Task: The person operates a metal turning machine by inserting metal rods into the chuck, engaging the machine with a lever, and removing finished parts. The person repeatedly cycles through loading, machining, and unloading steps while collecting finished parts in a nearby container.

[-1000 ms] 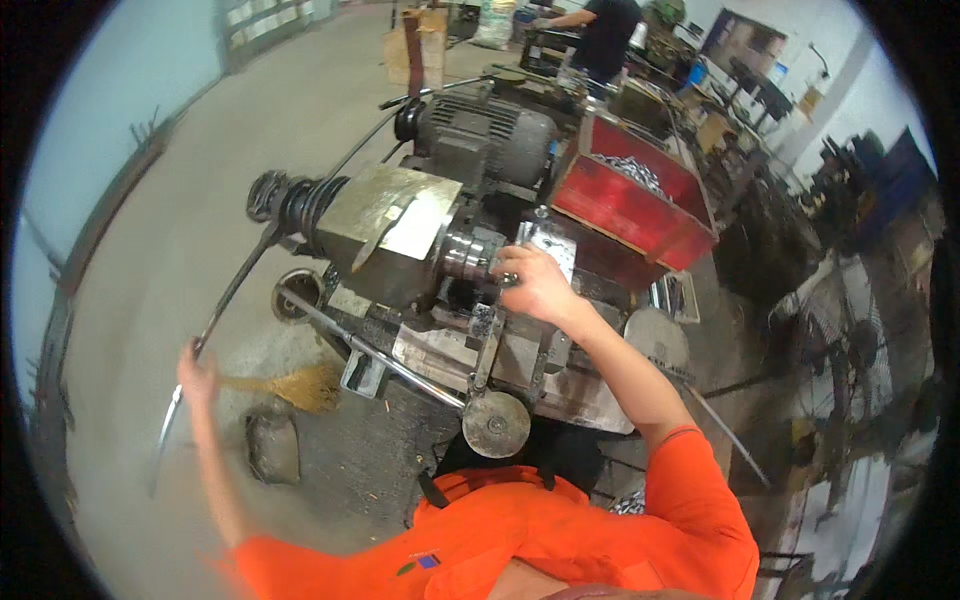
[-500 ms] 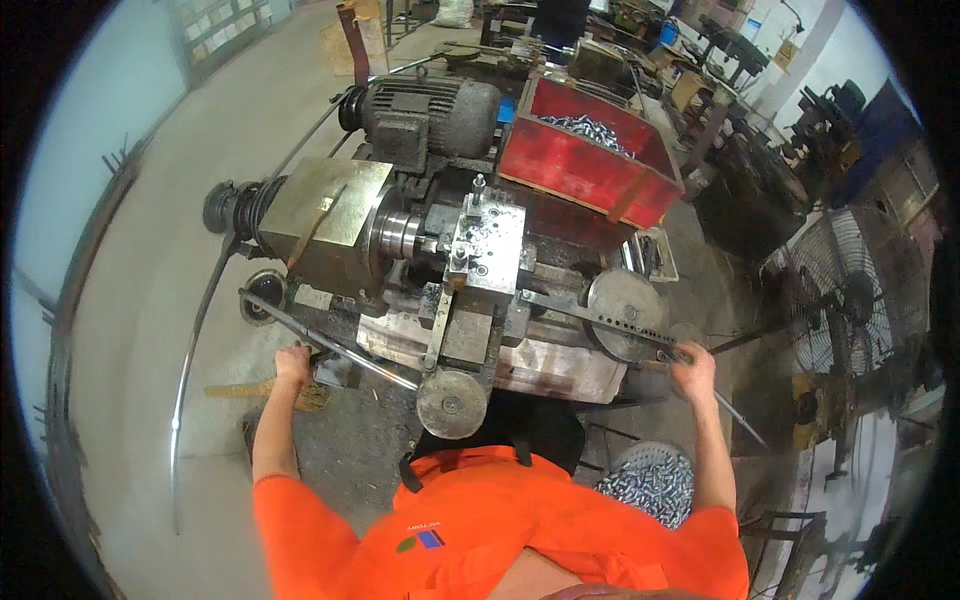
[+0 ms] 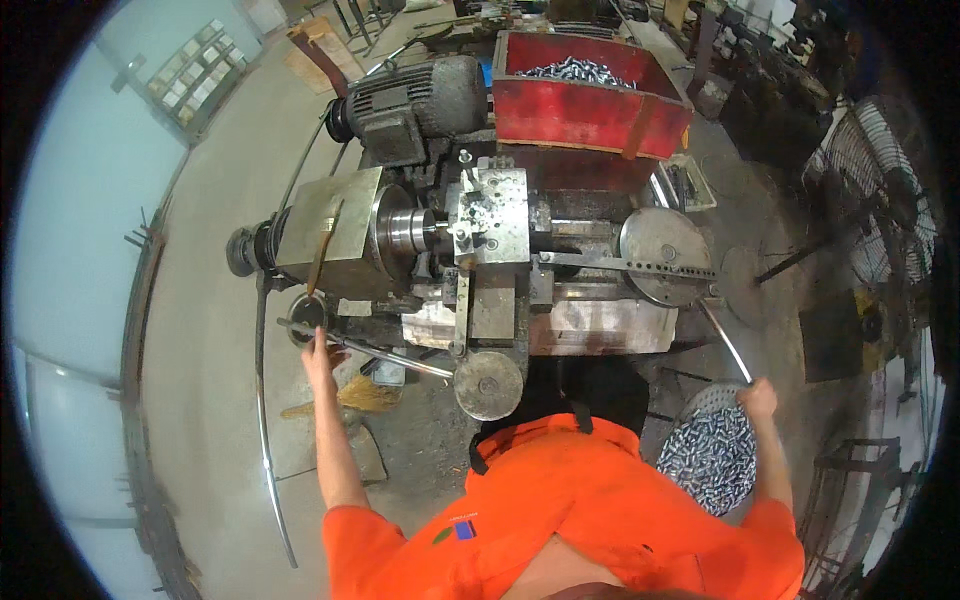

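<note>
My left hand [image 3: 321, 362] is at the far-left end of a long steel lever rod [image 3: 400, 362], its fingers stretched out and apart. Whether they touch the rod I cannot tell. That rod runs to a round metal disc [image 3: 489, 386] at the front of a small lathe-like machine. On the right, my right hand [image 3: 757, 399] is closed round the lower end of a bright lever bar [image 3: 726, 343]. This bar slants down from a larger disc [image 3: 662, 246], crossed by a flat perforated bar [image 3: 610, 263]. Between them sits the metal tool block [image 3: 500, 212], facing the spindle [image 3: 405, 231].
A red bin [image 3: 590, 115] of small metal parts stands behind the machine, right of the motor [image 3: 425, 105]. A round basket [image 3: 708, 450] of similar parts is below my right forearm. A broom head [image 3: 368, 394] lies at left; a fan [image 3: 880, 170] stands at right.
My left hand has risen to the lever rod from lower down, beside a small container. My right hand has moved from the perforated bar's end to the lever bar's lower end. The view has shifted.
</note>
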Demonstrator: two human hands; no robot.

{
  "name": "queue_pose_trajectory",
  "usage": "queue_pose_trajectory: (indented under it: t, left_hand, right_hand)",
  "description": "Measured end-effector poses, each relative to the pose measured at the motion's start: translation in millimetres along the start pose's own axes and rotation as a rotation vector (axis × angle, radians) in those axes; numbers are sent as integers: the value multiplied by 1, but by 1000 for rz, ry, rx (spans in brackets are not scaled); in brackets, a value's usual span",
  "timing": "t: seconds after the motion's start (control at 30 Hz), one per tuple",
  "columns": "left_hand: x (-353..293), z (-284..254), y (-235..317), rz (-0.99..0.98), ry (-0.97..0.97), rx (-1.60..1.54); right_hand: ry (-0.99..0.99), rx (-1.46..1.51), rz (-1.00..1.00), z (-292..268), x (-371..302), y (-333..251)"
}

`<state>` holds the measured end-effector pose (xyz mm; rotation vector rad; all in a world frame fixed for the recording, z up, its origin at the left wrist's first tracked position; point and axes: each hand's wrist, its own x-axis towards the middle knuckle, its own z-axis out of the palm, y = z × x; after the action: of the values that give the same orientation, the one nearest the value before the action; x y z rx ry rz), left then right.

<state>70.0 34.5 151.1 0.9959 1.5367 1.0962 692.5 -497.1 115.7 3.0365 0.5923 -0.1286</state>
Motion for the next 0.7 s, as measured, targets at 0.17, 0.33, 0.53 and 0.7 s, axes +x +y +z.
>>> queue_pose_trajectory:
  t: [0.17,0.33,0.53,0.7]
  left_hand:
    - [11,41,-22,129,25,-103]
    - [5,37,-18,135,52,-103]
    - [30,33,-32,105,71,4]
    - [28,10,-28,74,8,82]
  right_hand:
    - [-196,928,-50,54,-99,-23]
    - [-481,1208,203,-14,-144,-104]
    - [-430,1227,69,-5,-143,-97]
    - [-151,938,-192,-14,-105,-69]
